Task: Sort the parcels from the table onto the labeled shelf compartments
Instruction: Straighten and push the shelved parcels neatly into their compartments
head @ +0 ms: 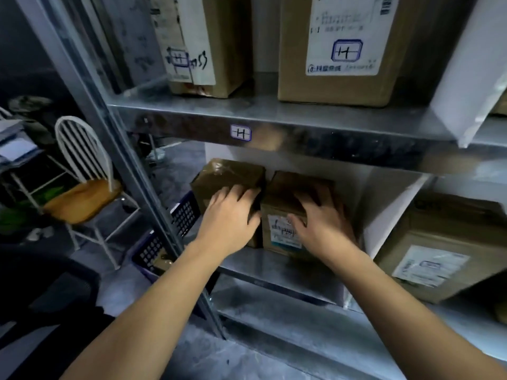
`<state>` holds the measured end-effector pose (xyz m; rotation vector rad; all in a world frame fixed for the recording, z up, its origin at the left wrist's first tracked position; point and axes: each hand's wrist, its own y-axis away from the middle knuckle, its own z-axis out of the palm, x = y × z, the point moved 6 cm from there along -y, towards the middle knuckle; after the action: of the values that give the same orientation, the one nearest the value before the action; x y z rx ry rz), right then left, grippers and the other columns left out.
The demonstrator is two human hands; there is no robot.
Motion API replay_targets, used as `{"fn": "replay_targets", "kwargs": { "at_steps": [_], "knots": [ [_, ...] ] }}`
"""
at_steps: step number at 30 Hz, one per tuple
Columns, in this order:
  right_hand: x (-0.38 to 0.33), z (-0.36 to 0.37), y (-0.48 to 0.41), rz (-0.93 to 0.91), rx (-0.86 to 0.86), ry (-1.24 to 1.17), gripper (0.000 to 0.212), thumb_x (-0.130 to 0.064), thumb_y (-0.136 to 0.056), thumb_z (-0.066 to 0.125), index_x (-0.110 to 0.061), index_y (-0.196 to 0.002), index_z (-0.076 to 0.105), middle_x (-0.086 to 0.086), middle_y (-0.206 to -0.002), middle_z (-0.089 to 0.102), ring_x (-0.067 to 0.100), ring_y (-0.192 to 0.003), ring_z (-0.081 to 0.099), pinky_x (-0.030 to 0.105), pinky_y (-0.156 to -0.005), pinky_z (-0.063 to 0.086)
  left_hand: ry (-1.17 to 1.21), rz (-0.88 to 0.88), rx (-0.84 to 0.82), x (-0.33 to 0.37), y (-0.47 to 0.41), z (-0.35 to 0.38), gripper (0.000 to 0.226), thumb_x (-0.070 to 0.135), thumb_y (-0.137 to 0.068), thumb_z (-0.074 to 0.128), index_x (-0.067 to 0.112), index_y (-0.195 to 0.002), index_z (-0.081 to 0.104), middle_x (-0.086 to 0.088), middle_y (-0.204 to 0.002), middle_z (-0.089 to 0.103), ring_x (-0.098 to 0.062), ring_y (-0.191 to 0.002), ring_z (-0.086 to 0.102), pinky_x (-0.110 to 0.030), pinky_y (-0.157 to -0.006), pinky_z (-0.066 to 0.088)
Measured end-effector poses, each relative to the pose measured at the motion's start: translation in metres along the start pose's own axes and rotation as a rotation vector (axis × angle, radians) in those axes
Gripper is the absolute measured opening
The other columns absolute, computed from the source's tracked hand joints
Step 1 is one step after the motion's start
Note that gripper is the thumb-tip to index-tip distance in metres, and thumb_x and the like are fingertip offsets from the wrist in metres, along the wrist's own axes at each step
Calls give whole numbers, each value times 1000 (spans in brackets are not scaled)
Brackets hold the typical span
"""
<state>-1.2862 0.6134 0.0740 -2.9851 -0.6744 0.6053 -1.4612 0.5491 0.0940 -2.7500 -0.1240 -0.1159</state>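
Two small brown cardboard parcels stand side by side on the lower metal shelf [274, 272]. My left hand [230, 218] lies flat against the front of the taped left parcel [227, 174]. My right hand [321, 218] rests on the top front edge of the right parcel [282, 229], which carries a white shipping label. The two parcels touch or nearly touch. On the edge of the shelf above sits a small "H" label [240, 132]. Up on that shelf stand two larger boxes marked "H", one at the left [203, 45] and one at the right [345, 48].
A white divider panel [384, 215] closes this compartment on the right; beyond it sits another labelled box [439, 248]. A metal upright [131, 160] frames the left side. A dark blue crate [170, 237] and a white chair with a yellow cushion [82, 187] stand on the floor to the left.
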Motion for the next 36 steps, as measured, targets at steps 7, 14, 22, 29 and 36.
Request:
{"fn": "replay_targets", "kwargs": {
  "at_steps": [7,14,22,29,36],
  "knots": [
    [13,9,4,117,-27,-84,48,-38,-104,48,-36,-151,39,-4,-164,12,29,-149,14,40,-116,29,47,116,-133,7,-23,21,55,42,-94,52,29,-146,41,-6,-147,46,-37,-122,49,-43,-102,37],
    [25,2,23,201,51,-92,46,-37,-102,52,-32,-148,46,0,-163,22,29,-147,21,31,-117,23,35,243,-116,18,-30,27,54,47,-95,45,32,-147,40,0,-143,51,-33,-135,36,-50,-119,17],
    [26,-6,29,279,82,6,45,-26,-103,50,-25,-147,45,8,-159,28,35,-141,28,36,-114,28,101,331,-108,46,-33,33,45,41,-96,48,29,-139,51,0,-134,55,-29,-130,39,-49,-117,17],
    [15,-8,30,252,100,59,52,-39,-99,56,-25,-147,45,11,-150,39,39,-137,35,45,-114,34,86,323,-131,36,-34,26,47,45,-98,42,34,-143,41,2,-144,45,-27,-136,32,-47,-116,21],
    [-39,-17,12,81,256,80,49,-41,-97,59,-19,-140,54,18,-143,48,41,-137,37,54,-112,37,152,137,-72,-34,-33,1,51,48,-94,46,30,-142,45,-5,-144,48,-33,-131,43,-48,-107,38]
  ]
}}
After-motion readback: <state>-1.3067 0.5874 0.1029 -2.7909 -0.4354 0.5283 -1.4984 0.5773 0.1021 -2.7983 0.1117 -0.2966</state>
